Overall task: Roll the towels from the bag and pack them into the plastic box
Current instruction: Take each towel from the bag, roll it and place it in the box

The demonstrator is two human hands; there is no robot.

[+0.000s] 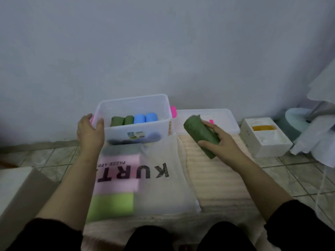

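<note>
My left hand cups the near left corner of the clear plastic box, fingers curled over its smooth rim. Inside lie four soft cylinders: two green towel rolls and two blue rolls. At three o'clock from the box, my right hand wraps a fuzzy dark green rolled towel, fingers spread along it. At six o'clock lies the translucent bag, flat on ribbed matting.
</note>
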